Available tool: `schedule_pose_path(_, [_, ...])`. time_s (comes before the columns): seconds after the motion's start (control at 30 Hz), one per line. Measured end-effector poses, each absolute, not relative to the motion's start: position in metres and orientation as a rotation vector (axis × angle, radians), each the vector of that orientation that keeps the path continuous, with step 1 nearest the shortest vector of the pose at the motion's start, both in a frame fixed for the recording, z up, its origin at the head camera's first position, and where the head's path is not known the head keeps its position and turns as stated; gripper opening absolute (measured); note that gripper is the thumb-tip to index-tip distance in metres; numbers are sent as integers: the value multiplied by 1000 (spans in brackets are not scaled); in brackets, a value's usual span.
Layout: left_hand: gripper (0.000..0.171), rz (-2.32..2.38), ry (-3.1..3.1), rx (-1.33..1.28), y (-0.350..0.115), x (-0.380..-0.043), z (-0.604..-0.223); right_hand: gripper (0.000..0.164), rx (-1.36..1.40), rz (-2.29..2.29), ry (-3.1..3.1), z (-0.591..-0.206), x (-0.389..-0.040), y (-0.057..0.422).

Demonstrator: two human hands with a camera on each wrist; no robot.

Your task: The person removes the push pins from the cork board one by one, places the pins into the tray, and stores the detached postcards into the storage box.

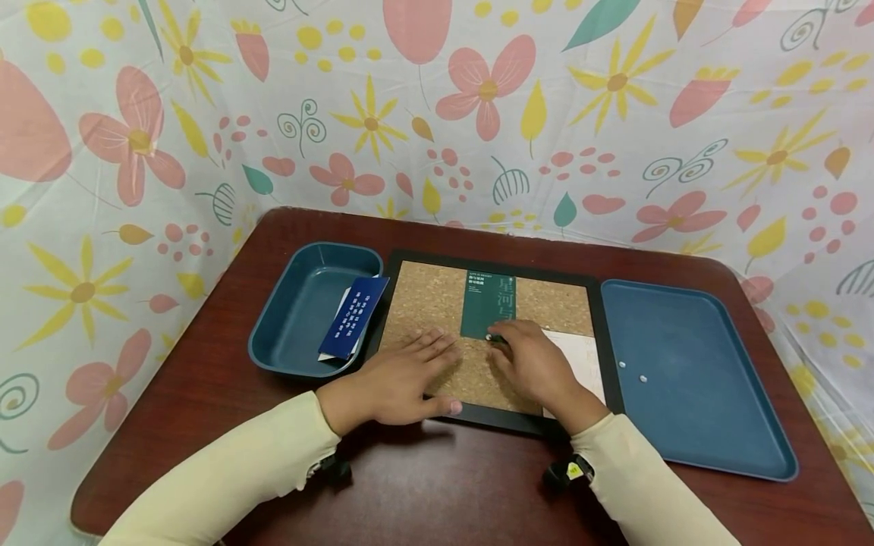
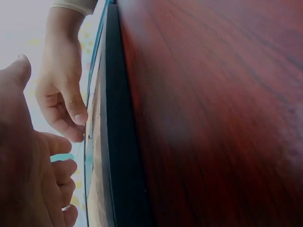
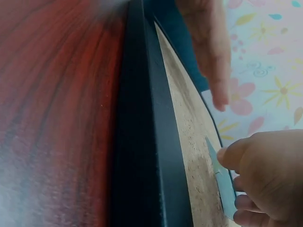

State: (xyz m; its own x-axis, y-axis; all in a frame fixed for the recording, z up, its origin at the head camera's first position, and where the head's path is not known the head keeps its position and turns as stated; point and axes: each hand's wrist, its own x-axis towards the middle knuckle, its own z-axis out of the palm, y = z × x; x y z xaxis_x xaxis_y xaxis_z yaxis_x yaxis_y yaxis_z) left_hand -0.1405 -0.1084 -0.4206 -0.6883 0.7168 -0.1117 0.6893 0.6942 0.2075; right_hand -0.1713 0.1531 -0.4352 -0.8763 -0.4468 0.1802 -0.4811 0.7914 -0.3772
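My left hand (image 1: 403, 375) lies over the lower left of the corkboard (image 1: 423, 292), fingers straight and thumb spread. My right hand (image 1: 536, 364) is at the lower edge of a green card (image 1: 489, 299) with white print. Its fingers are bent, and the thumb and index finger seem to pinch a small white pushpin (image 1: 488, 337) there. In the right wrist view the green card (image 3: 225, 194) lies on the cork under the right hand (image 3: 265, 179). A white sheet (image 1: 580, 360) on the board's lower right is partly hidden by the right hand.
A blue bin (image 1: 283, 311) stands left of the board, with a dark blue printed card (image 1: 353, 317) and white cards across its right rim. At right lies a flat blue tray (image 1: 703, 379) with two small white pins (image 1: 642, 378) near its left edge. A patterned curtain hangs behind the table.
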Motion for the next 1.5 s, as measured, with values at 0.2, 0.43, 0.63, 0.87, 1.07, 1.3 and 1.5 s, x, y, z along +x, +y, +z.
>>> schedule_pose_path(0.2, [90, 174, 2705, 1085, -99, -150, -425, 39, 807, 610, -2925, -434, -178, 152])
schedule_pose_path(0.43, [93, 159, 2683, 1048, -87, -158, -428, 38, 812, 602, -2974, -432, -184, 148])
schedule_pose_path(0.63, [92, 153, 2674, 1001, -84, -160, -428, 36, 800, 585, -3019, -431, -187, 146])
schedule_pose_path(0.87, [93, 171, 2666, 987, -84, -165, -431, 28, 800, 557, -3005, -430, -191, 147])
schedule_pose_path(1.07, [94, 151, 2660, 971, -83, -166, -431, 26, 791, 499, -2992, -432, -194, 146])
schedule_pose_path(1.3, [91, 138, 2677, 909, -81, -165, -435, 24, 768, 481, -2987, -435, -194, 144])
schedule_pose_path(1.5, [89, 129, 2684, 915, -80, -165, -435, 22, 758, 507, -2977, -436, -194, 143])
